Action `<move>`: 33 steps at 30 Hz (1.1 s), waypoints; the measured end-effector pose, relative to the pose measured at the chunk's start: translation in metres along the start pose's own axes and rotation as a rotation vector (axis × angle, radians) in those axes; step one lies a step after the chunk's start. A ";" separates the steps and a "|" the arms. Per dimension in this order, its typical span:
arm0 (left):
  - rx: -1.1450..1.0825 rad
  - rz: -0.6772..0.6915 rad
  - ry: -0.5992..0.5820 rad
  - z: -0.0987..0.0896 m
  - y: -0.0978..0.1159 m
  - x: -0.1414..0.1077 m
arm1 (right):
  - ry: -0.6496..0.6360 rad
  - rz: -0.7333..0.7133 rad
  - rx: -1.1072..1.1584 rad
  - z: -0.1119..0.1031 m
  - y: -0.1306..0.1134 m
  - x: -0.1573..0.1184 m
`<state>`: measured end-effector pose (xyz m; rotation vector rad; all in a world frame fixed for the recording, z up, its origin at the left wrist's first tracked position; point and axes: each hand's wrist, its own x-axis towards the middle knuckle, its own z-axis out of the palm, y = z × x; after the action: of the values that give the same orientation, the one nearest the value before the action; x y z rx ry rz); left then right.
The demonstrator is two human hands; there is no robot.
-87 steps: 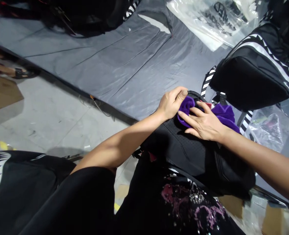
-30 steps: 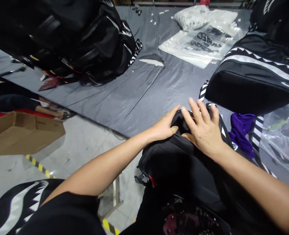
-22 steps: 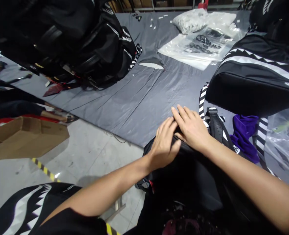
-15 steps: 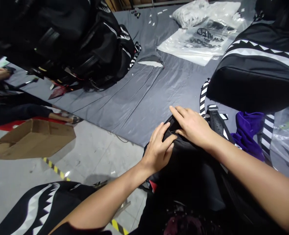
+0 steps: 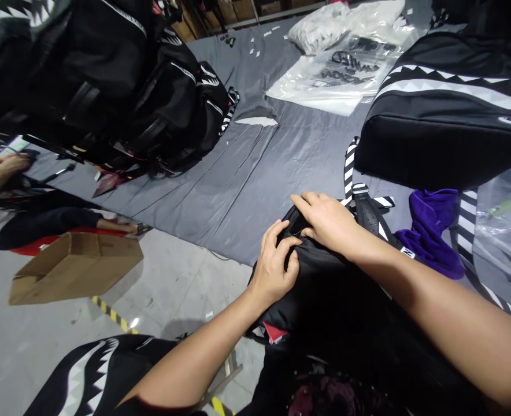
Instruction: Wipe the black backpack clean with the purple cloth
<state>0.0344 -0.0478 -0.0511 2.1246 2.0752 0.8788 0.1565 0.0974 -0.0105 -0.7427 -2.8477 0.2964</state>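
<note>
A black backpack [image 5: 320,289] lies against the table's near edge, directly under both hands. Along its top opening, my left hand [image 5: 275,266] grips the fabric, with the thumb and fingers curled toward the edge. My right hand [image 5: 327,222] is bent over the same opening from the other side, its thumb tucked under and its fingers on the rim. What the fingertips pinch is partly hidden. A small red tag [image 5: 274,332] shows low on the bag's left side. Beside my right hand lies a black strap [image 5: 366,211] with striped webbing.
Black backpacks [image 5: 164,98] are piled at the left of the grey-covered table [image 5: 255,173]. Another backpack [image 5: 437,133] with a white zigzag band stands right, near a purple cloth [image 5: 433,231] and clear plastic bags [image 5: 325,86]. A cardboard box [image 5: 77,266] is on the floor; a co-worker's hands [image 5: 10,167] show far left.
The view has shifted slightly, so most things sit a little differently in the frame. Both hands stay at the backpack's opening; the fingers of my left hand have curled a little more.
</note>
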 end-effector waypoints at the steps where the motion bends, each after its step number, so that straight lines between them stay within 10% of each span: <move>1: 0.015 0.014 -0.002 -0.002 0.000 -0.002 | 0.004 0.010 0.016 0.000 -0.003 0.001; 8: 0.173 0.019 0.022 -0.017 -0.011 -0.018 | -0.018 -0.059 0.388 -0.001 0.004 -0.006; 14: 0.058 0.081 0.026 -0.004 0.011 0.000 | 0.080 0.113 0.074 -0.013 0.025 -0.057; 21: -0.069 0.125 0.046 -0.008 0.001 -0.003 | 0.074 -0.098 -0.233 -0.005 -0.012 -0.024; 33: -0.149 -0.050 0.009 -0.023 0.009 0.019 | 0.064 0.015 -0.150 -0.004 -0.010 -0.021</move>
<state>0.0316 -0.0390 -0.0209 1.9891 1.9893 1.0038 0.1708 0.0790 -0.0070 -0.7863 -2.8287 0.0600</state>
